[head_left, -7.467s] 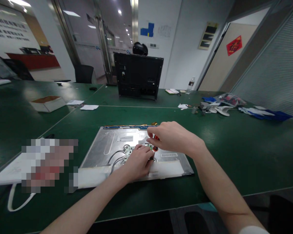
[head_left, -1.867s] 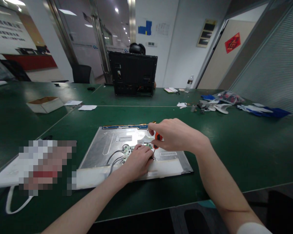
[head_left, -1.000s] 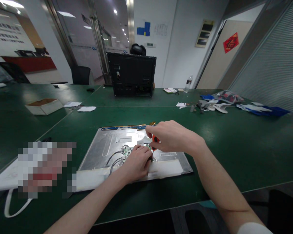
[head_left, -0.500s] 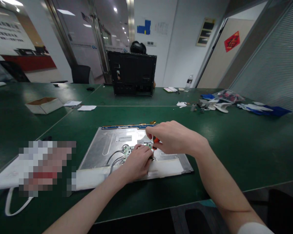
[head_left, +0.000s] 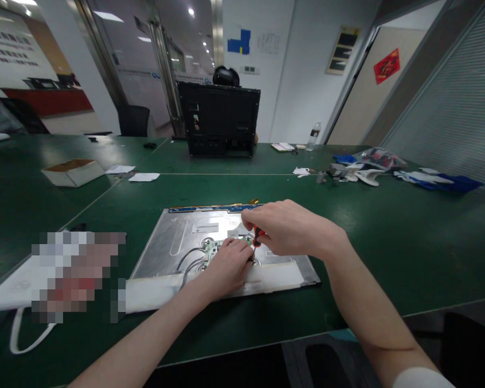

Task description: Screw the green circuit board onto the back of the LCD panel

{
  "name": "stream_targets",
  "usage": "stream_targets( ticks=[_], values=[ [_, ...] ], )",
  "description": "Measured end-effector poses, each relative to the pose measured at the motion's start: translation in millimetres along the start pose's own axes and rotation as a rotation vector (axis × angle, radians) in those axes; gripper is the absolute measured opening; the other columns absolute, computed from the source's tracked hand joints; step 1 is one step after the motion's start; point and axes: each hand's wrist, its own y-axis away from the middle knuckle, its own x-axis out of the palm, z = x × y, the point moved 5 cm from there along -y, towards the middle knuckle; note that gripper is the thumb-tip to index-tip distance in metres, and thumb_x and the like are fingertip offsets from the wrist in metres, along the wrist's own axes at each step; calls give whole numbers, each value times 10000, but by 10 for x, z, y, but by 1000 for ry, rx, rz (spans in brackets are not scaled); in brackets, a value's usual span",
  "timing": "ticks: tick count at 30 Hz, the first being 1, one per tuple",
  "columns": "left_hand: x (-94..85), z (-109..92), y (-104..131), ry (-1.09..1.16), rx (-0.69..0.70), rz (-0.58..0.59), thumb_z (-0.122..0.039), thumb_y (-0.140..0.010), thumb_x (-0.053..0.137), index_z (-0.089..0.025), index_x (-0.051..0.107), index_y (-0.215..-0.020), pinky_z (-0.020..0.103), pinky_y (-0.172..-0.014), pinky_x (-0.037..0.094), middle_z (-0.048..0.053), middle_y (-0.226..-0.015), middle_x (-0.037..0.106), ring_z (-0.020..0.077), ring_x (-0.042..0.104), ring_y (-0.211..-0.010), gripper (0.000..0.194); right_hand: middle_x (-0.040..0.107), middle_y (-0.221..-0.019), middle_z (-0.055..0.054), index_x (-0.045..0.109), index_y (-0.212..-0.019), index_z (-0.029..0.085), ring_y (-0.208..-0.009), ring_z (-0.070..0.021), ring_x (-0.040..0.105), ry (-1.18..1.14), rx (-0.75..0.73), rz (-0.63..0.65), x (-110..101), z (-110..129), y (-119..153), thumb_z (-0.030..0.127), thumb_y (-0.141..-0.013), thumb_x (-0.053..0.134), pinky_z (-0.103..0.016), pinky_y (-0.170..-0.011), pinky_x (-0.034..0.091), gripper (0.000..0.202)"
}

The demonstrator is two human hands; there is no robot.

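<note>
A flat silver display panel (head_left: 157, 253) lies on the table with its metal back up. On its middle sits a small green circuit board (head_left: 212, 249) with grey cables running off to the left. My right hand (head_left: 281, 226) grips the orange and black handle of a screwdriver (head_left: 257, 236), held upright with its shaft pointing down at the board's right side. My left hand (head_left: 232, 264) rests over the board, fingers curled together beside the screwdriver's tip; what they pinch, if anything, is hidden. The tip itself is hidden behind my left fingers.
The green table (head_left: 380, 242) bears an open cardboard box (head_left: 73, 173) and papers (head_left: 144, 177) at left. A large black monitor housing (head_left: 219, 121) stands upright at the back. Gloves and small parts (head_left: 339, 171) lie at right, near a water bottle (head_left: 313, 137).
Both hands stay nearly in place, with the screwdriver still upright in my right hand. The whole view has shifted very slightly.
</note>
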Motion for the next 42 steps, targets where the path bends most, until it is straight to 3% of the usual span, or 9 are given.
stream_targets(
  ticks=[8,17,24,29,42],
  values=[
    [64,17,-12,-29,7,-11,-139,-881,442,-181,556,-898,379,-885,364,61,-951,594,214,533,-940,122,675,-899,-25,536,-956,221,-742,-175,608,-11,-23,-12,-10,44,1,194,-782,553,-261,-502,260,177],
    [23,3,-16,4,-2,11,-126,-861,481,-177,545,-850,378,-900,361,51,-957,607,211,537,-964,82,684,-816,-64,577,-962,202,-705,-207,631,107,116,-64,-14,-17,-39,404,-872,498,-268,-521,303,235],
    [16,6,-13,13,4,13,-129,-859,465,-181,552,-878,390,-903,362,60,-967,602,221,540,-967,103,679,-890,-32,519,-1012,217,-708,-179,616,28,15,-19,-1,11,-35,251,-812,549,-260,-501,282,205],
    [30,15,-9,9,4,-10,-138,-860,465,-183,550,-881,398,-916,355,59,-958,604,223,540,-967,98,676,-872,-37,540,-985,220,-711,-184,613,28,43,4,-5,-1,-32,300,-820,540,-257,-510,278,183],
    [88,26,-10,-42,-6,0,-150,-874,468,-180,548,-852,400,-909,355,60,-938,593,217,538,-938,88,676,-869,-40,559,-975,223,-714,-190,614,6,19,-7,4,-4,-33,252,-800,533,-258,-513,282,179]
  ],
)
